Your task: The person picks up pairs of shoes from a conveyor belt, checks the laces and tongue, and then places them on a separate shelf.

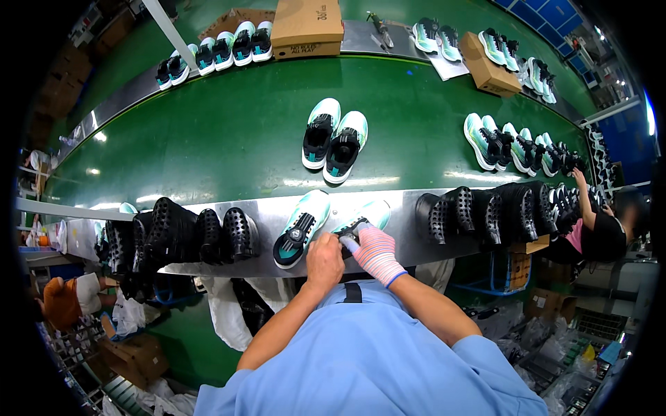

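Observation:
A mint-green and black running shoe (371, 213) rests on the metal ledge right in front of me. My left hand (325, 262) is bare and curls its fingers at the shoe's black collar. Over the shoe's opening, my right hand (377, 254) wears a striped knit glove and closes on the upper near the laces. What the fingertips pinch there is partly hidden. Just left of my hands stands a matching shoe (303, 227), toe pointing away from me. Beyond the ledge, another pair of the same shoes (335, 141) sits on the green belt.
Black perforated shoe forms (234, 232) line the ledge at left, and more black forms (477, 213) stand at right. A row of mint shoes (513, 145) is on the belt's right. Past the belt stand a shoebox (307, 28) and more shoes. Another person (602, 229) works at far right.

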{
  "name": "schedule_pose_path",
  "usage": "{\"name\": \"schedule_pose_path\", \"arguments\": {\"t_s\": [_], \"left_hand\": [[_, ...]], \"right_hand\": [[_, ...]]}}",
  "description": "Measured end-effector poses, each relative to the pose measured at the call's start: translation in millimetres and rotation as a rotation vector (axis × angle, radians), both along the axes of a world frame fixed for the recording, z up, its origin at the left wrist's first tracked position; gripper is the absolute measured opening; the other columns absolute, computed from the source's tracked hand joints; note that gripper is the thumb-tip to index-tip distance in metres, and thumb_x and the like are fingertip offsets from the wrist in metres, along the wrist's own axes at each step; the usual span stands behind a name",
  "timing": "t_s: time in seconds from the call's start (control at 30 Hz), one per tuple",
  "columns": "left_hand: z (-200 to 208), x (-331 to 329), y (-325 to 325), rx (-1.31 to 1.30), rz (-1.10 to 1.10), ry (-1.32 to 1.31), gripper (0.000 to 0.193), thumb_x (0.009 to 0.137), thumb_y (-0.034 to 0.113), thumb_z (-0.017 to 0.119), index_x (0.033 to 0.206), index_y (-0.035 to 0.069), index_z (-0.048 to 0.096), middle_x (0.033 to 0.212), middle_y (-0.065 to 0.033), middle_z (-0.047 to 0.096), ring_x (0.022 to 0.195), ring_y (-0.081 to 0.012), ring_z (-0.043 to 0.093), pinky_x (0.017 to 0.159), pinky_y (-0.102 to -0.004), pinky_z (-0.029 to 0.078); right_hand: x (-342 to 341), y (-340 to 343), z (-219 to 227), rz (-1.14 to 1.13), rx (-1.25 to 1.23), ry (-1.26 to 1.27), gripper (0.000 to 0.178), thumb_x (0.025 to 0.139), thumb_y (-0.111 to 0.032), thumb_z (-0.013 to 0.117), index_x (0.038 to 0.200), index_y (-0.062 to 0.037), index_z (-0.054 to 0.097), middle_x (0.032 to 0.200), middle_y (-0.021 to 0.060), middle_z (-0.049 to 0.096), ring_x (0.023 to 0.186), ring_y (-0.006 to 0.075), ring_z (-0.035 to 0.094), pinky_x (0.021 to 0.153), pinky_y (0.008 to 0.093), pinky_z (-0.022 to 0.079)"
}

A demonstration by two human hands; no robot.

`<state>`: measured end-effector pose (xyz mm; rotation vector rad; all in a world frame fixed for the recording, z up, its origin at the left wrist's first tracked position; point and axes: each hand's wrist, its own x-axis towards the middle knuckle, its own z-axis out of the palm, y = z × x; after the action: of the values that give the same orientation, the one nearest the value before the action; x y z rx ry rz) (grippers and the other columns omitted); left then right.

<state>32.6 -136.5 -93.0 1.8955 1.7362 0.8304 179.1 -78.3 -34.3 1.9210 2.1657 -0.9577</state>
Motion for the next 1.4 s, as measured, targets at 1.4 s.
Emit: {"name": "schedule_pose_path", "arguments": {"t_s": [1.4], "left_hand": [[-7.3,8.2,-0.6,0.029,0.076,-0.081,0.012,0.089,0.001,0.064,0.1,-0.002,0.061,0.103,-0.0197,0.059,0.098,-0.0421,0.058,0.084,-0.0509,0.045]], "right_hand": [[12.9,15.4,-26.3,0.21,0.134,0.243,0.038,0.086,-0.03,0.077,0.111,-0.0035,0.068,0.115,0.0239,0.063,0.106,0.0428,0.066,0.092,0.0483,0.055]]}}
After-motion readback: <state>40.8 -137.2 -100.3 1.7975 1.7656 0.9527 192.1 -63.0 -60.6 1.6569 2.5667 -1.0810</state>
